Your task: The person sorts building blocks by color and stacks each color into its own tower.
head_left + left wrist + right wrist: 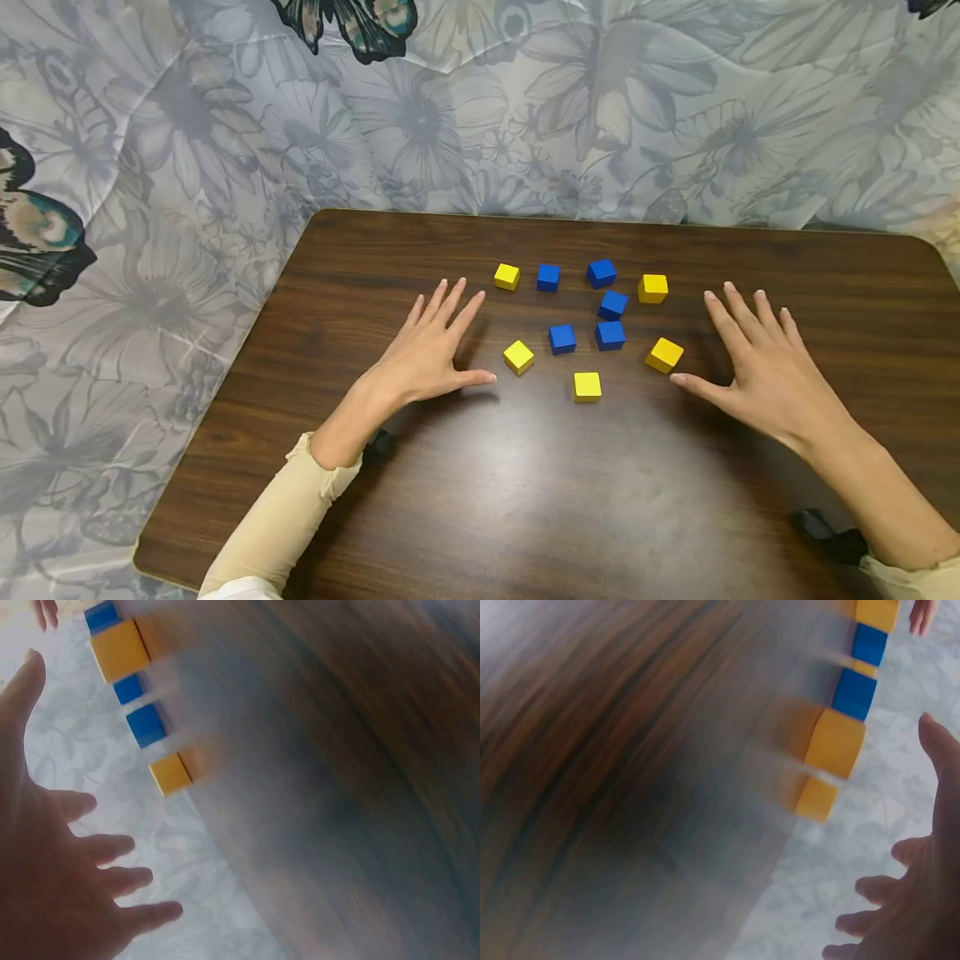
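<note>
While the left hand and right hand spread wide, holding nothing, one yellow cube sits near the left, a second yellow cube near the right; farther off, five blue cubes lie between them.

Cubes on table — between left fingers, right fingers, cloth behind.
</note>
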The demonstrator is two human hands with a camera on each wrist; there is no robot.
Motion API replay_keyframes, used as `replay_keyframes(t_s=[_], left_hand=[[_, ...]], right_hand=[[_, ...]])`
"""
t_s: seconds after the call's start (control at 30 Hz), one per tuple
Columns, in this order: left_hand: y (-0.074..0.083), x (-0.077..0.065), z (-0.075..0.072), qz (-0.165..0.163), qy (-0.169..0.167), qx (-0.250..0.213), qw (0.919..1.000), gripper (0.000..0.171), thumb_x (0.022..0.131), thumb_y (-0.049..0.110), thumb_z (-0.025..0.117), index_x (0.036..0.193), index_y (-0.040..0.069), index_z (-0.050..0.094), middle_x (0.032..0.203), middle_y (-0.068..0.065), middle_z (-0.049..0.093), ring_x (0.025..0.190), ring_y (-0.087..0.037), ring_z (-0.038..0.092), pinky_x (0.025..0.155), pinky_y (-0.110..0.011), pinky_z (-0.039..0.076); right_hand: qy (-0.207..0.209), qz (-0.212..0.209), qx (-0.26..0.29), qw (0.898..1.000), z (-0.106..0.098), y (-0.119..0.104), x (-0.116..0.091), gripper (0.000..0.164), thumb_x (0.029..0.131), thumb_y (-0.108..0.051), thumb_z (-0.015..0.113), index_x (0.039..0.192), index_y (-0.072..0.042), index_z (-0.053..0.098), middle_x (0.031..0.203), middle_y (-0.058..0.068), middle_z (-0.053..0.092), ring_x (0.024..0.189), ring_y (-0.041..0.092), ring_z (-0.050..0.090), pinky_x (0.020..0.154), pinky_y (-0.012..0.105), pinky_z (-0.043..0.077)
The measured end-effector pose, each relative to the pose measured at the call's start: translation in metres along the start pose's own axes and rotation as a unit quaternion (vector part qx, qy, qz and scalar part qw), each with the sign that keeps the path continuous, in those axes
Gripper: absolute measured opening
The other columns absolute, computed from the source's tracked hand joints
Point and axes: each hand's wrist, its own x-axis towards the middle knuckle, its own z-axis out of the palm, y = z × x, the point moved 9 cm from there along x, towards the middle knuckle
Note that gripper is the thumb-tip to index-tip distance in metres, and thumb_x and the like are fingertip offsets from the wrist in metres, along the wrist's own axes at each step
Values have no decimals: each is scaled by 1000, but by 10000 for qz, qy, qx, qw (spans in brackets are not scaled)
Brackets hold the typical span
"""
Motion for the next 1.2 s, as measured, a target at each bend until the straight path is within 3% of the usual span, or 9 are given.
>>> replay_keyframes(t_s=[0.13, 0.27, 0.33, 0.43, 0.63, 0.9, 1.2], left_hand=[[13, 4, -3, 282, 143, -74, 9995, 110, 79, 80, 56, 161, 25, 6, 167, -4, -5, 152, -30, -1, 120, -54, 11], [24, 5, -7, 532, 293, -93, 9981, 108, 80, 77, 61, 161, 25, 10, 167, -6, 2, 152, -29, 3, 120, -52, 16], [31, 6, -9, 653, 336, -105, 9972, 107, 80, 75, 62, 161, 25, 13, 167, -6, 4, 152, -28, 4, 120, -52, 17], [41, 7, -11, 821, 361, -127, 9959, 105, 81, 75, 61, 160, 25, 14, 167, -5, 5, 152, -27, 6, 120, -50, 19], [61, 10, -13, 1187, 437, -165, 9918, 102, 82, 73, 61, 160, 22, 18, 166, -3, 6, 151, -29, 14, 120, -47, 22], [83, 15, -8, 1483, 436, -109, 9879, 97, 85, 71, 60, 159, 21, 23, 165, -5, 14, 149, -28, 21, 118, -48, 25], [104, 19, 1, 1579, 242, -77, 9871, 82, 89, 67, 58, 155, 23, 36, 160, -3, 30, 147, -26, 27, 115, -49, 32]], right_hand=[[109, -227, 93, 9996, -1, -16, 4, 107, 83, -54, 74, 160, -12, 12, 165, 14, 6, 148, 45, 3, 119, 58, 0], [377, -462, 183, 9981, -6, -29, 6, 110, 77, -52, 81, 159, -12, 19, 161, 18, 24, 142, 47, 27, 119, 56, 15], [515, -570, 206, 9968, -9, -35, 6, 111, 73, -50, 84, 159, -13, 23, 157, 19, 33, 135, 47, 38, 114, 57, 27], [629, -731, 257, 9950, -11, -44, 6, 112, 69, -47, 88, 157, -13, 28, 153, 18, 40, 130, 46, 42, 104, 60, 37], [713, -1106, 285, 9909, -11, -64, 6, 108, 66, -39, 91, 155, -11, 35, 151, 17, 41, 127, 44, 46, 97, 59, 43], [575, -1262, 316, 9898, -3, -85, 7, 107, 69, -40, 90, 156, -15, 34, 151, 14, 41, 120, 35, 55, 75, 51, 56], [575, -1493, 687, 9847, 3, -97, 9, 98, 69, -27, 91, 151, -12, 41, 140, 12, 51, 110, 29, 61, 80, 46, 56]])
